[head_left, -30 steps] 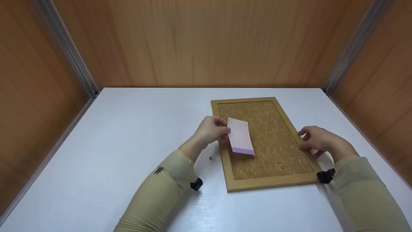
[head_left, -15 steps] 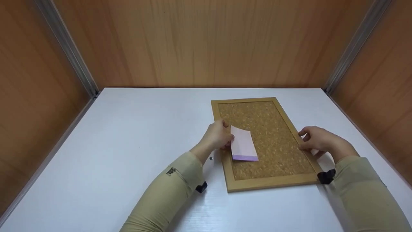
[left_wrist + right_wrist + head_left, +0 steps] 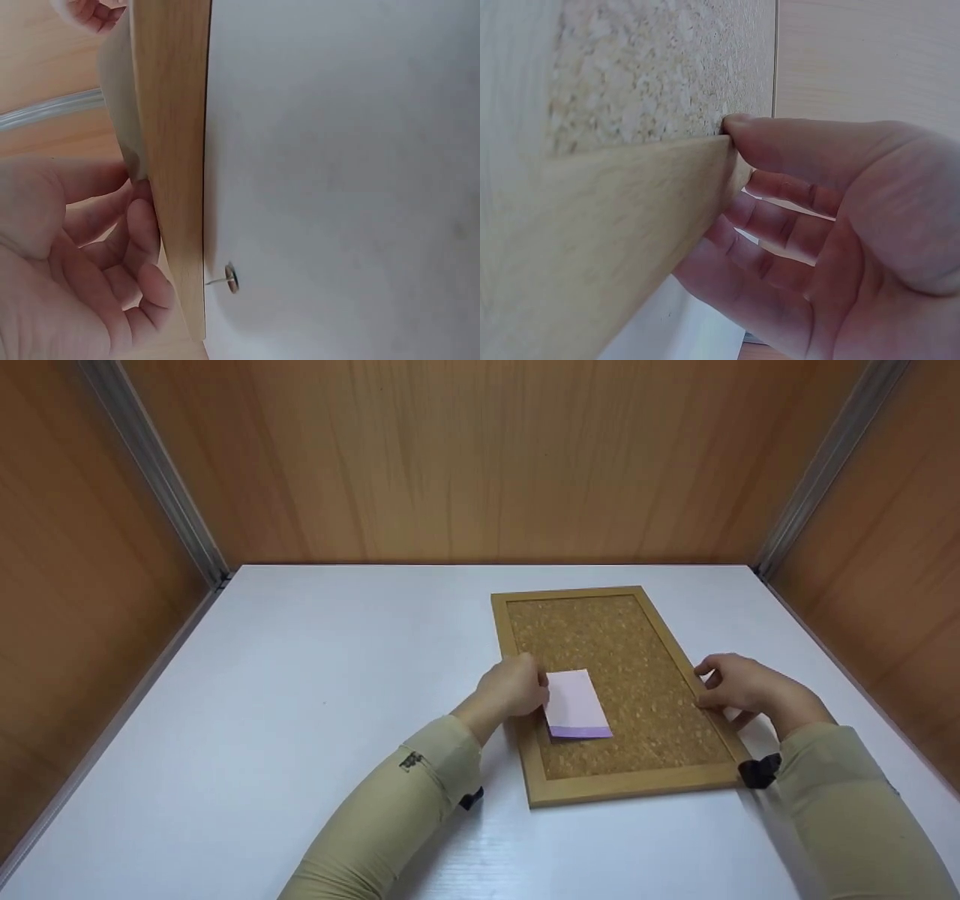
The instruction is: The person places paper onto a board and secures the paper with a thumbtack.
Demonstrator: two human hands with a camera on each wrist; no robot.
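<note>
The white table (image 3: 300,675) lies open to the left of the cork board (image 3: 622,660) and along its near edge. A pushpin (image 3: 231,279) sits just beside the frame's left rail (it may be touching; the view is too close to tell). Wooden walls (image 3: 480,457) close off the back and both sides.

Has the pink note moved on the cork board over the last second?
Yes. The pink note, held by the left hand, has come down and toward the cork board's near frame edge, now lying almost flat on the cork.
</note>
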